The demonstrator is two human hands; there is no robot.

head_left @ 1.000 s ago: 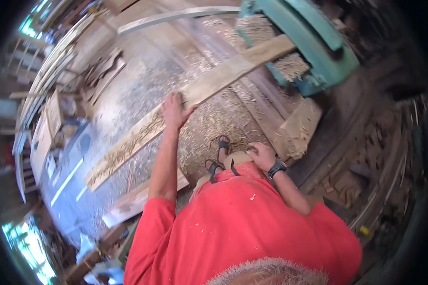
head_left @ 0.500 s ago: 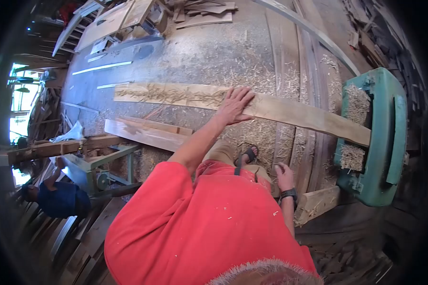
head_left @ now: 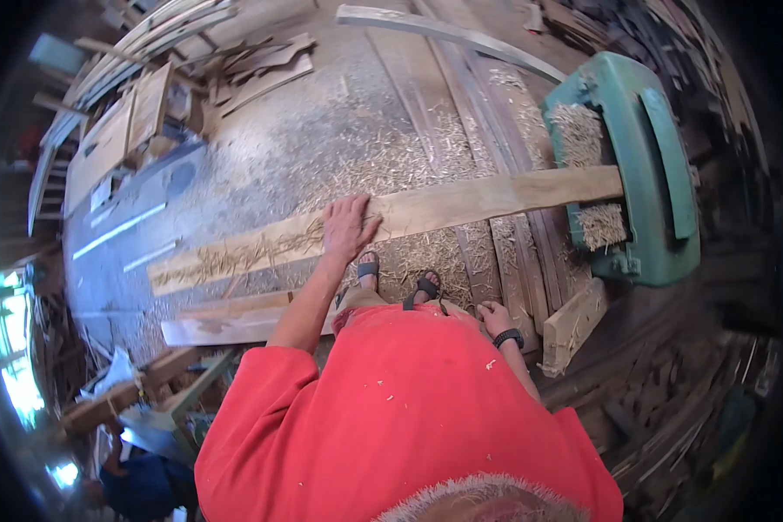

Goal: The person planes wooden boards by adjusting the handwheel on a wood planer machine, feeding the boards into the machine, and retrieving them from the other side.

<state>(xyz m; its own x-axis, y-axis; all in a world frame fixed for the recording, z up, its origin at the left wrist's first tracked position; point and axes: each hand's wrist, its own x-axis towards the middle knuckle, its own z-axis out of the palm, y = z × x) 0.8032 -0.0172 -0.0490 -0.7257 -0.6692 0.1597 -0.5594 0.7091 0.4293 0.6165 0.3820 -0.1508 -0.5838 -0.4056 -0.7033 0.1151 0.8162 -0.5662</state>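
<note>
Floor (head_left: pixel 265 143): where it opens out in front of the green machine (head_left: pixel 648 174), it is grey with dust and scattered wood chips (head_left: pixel 400 178).
Green machine: stands upright, its mouth facing the bare-armed person in the red shirt (head_left: pixel 409 396).
Long board (head_left: pixel 461 204): lies level, one end at the machine's mouth, the other well apart from it; chips cover much of its top toward the end away from the machine.
Pale beam (head_left: pixel 457 36): slants beyond the long board, its nearer end just beside the machine's far end.
Wood block (head_left: pixel 574 329): sits just beside the machine's near end.
Left hand (head_left: pixel 348 228): palm down on the long board, well out from the machine, fingers flat and side by side, thumb angled away.
Right hand (head_left: pixel 494 318): nearer the machine than the left one, by the shirt's hem, fingers bent; whether they pinch anything, I cannot tell.
Watch (head_left: pixel 508 337): dark, on the right wrist, between the shirt and the machine.
Chip clumps (head_left: pixel 602 224): packed at the machine's mouth, to either side of the long board.
</note>
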